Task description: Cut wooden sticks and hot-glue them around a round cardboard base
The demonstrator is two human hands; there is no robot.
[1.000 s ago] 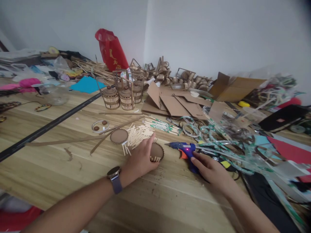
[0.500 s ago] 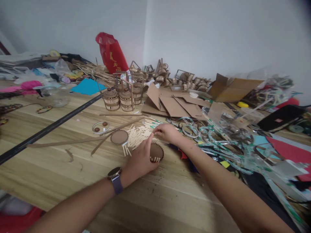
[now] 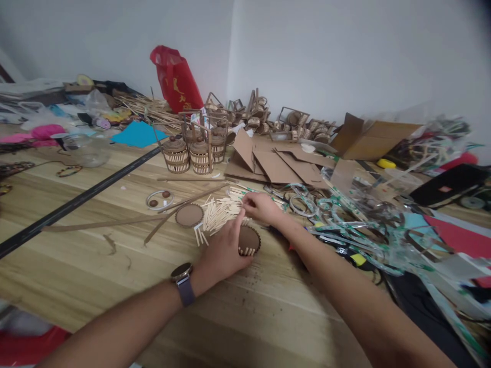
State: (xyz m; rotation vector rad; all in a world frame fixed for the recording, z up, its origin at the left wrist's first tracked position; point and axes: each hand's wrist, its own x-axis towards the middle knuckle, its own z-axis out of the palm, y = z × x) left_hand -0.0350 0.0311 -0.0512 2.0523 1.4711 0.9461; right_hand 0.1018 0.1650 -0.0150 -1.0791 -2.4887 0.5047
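A round brown cardboard base (image 3: 250, 239) with a ridged rim lies on the wooden table, and several short pale sticks (image 3: 247, 251) stand along its near edge. My left hand (image 3: 222, 248), with a watch on the wrist, curls around the base's left side, thumb at the near edge and index finger raised. Just beyond the base, my right hand (image 3: 263, 208) has its fingertips pinched together near that index finger. Whatever is in the pinch is too small to make out. Loose short sticks (image 3: 220, 212) lie heaped beside both hands. A second round base (image 3: 189, 215) lies to the left.
Small lidded baskets (image 3: 201, 156) with tall handles stand behind the sticks. Cardboard sheets (image 3: 284, 166) and an open box (image 3: 374, 138) lie at the back right. Tangled plastic strips (image 3: 345, 225) cover the right side. A dark strip (image 3: 84, 199) crosses the table at left.
The view has shifted slightly. My right hand's fingers have drawn in a little by the left index fingertip. My left hand stays around the base.
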